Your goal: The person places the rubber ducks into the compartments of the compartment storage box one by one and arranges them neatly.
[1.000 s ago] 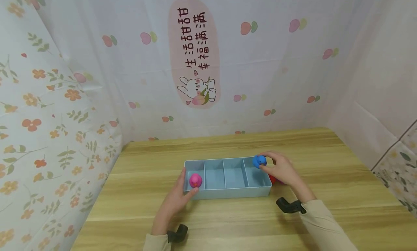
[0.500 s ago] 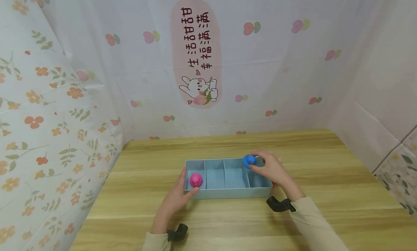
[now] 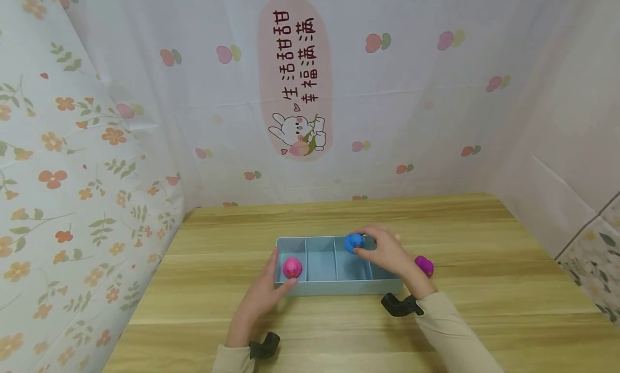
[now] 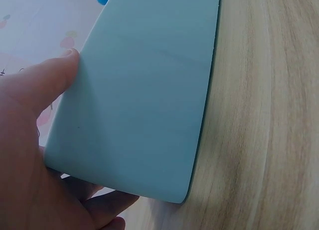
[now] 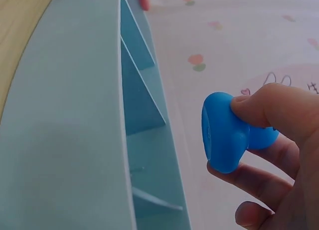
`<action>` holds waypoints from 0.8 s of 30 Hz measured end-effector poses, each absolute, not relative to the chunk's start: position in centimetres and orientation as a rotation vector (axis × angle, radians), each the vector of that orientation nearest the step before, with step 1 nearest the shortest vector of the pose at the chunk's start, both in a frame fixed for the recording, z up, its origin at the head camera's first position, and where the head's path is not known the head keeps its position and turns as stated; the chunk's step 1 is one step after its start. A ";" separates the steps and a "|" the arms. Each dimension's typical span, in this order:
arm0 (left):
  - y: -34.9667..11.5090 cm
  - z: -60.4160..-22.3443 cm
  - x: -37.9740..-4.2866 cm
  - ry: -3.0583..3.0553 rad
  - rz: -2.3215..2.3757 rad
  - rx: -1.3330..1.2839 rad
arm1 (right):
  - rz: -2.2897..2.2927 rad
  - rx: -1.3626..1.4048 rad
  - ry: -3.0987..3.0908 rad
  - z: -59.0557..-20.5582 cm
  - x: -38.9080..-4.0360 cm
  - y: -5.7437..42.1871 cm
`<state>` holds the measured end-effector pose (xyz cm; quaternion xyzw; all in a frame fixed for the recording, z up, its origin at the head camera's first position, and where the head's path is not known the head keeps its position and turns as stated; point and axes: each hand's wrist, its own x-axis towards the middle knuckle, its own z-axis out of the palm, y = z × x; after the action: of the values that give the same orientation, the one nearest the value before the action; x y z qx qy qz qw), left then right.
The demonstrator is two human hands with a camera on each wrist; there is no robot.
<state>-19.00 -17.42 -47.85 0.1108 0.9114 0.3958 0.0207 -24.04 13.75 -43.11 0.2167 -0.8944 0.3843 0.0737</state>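
A pale blue box (image 3: 339, 288) with a row of compartments stands on the wooden table. My left hand (image 3: 263, 293) holds its left end, thumb at the front rim and fingers round the end wall, as the left wrist view of the thumb (image 4: 57, 78) shows. A pink rubber duck (image 3: 292, 268) sits in the leftmost compartment. Between thumb and fingertips, my right hand (image 3: 389, 250) pinches a blue rubber duck (image 3: 354, 244) above the third compartment from the left. In the right wrist view the blue duck (image 5: 224, 132) is tilted, clear of the box's rim.
To the right of the box, beside my right wrist, lies a purple toy (image 3: 424, 266), partly covered by the forearm. A printed cloth (image 3: 339, 109) hangs behind the table's back edge, and a flowered cloth (image 3: 87, 201) hangs on the left.
My right hand has carried the blue duck leftward, from over the rightmost compartment to over the third. The purple toy has come into fuller view; a red thing near it is now hidden. Left hand stays put.
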 end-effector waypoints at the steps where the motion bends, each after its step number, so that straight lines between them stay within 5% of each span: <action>1: -17.4 -47.9 -19.0 2.823 1.227 0.341 | 1.159 0.653 -2.683 -43.1 -24.0 13.6; 24: -17.4 -48.1 -19.1 2.828 1.231 0.351 | 1.142 0.643 -2.740 -43.1 -24.2 9.5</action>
<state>-19.10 -17.37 -48.07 0.1130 0.9109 0.3965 0.0185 -24.23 9.49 -43.14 0.2115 -0.9008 0.3755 0.0523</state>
